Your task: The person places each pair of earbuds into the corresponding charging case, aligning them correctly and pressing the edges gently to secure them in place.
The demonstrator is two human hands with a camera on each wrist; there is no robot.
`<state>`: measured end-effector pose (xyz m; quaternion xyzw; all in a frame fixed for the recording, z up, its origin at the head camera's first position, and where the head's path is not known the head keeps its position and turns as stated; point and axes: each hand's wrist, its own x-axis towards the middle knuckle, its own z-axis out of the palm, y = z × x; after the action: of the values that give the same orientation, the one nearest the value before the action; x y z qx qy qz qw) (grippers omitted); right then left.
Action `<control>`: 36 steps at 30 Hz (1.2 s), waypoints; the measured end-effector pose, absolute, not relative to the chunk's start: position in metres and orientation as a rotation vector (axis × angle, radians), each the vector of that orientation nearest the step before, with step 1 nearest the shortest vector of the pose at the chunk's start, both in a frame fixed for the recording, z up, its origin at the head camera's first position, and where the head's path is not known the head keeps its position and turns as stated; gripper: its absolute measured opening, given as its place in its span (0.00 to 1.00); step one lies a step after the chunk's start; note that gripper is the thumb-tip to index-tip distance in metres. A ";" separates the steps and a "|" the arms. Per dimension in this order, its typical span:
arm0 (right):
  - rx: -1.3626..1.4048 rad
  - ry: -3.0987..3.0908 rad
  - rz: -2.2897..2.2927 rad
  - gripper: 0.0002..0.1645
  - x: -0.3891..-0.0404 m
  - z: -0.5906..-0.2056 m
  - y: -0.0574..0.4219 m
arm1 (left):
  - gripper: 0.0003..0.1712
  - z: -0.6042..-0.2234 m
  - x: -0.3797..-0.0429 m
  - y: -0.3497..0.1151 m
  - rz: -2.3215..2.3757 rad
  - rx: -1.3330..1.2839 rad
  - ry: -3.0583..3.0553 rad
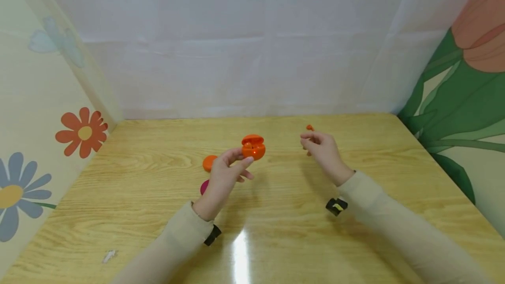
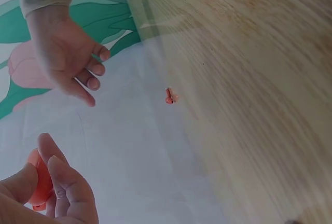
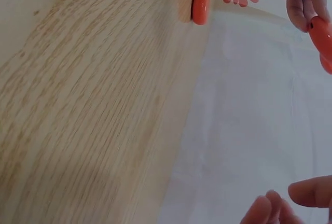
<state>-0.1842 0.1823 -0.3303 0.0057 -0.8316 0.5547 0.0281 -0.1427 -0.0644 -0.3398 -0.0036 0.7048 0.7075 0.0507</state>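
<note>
Between the thumb and fingers of my left hand (image 1: 224, 174) is an orange earbud case (image 1: 254, 151), held above the table with its lid raised. Whether anything sits inside it is too small to tell. A small orange earbud (image 1: 309, 127) lies toward the table's back edge, just beyond my right hand (image 1: 324, 151). The right hand's fingers are loosely bent, and the left wrist view shows nothing in them; that view also has the earbud (image 2: 169, 97) apart from the hand.
A second orange case (image 1: 209, 162), closed, lies on the wooden table (image 1: 158, 214) left of my left hand. Close by is a magenta round object (image 1: 204, 186), partly hidden by that hand. A white sheet (image 1: 236, 69) hangs behind the table.
</note>
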 end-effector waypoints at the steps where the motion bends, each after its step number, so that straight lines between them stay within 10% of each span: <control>1: 0.008 -2.563 1.721 0.19 -0.185 -0.331 0.183 | 0.18 -0.340 -0.143 -0.064 2.154 -0.014 2.142; 36: -0.282 -2.719 1.767 0.27 -0.221 -0.348 0.229 | 0.20 -0.344 -0.142 -0.065 2.142 -0.049 2.120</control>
<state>-0.2214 0.2288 -0.3475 -0.0865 -0.8341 0.5419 -0.0568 -0.1418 -0.0649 -0.3437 -0.0163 0.7020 0.7091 0.0637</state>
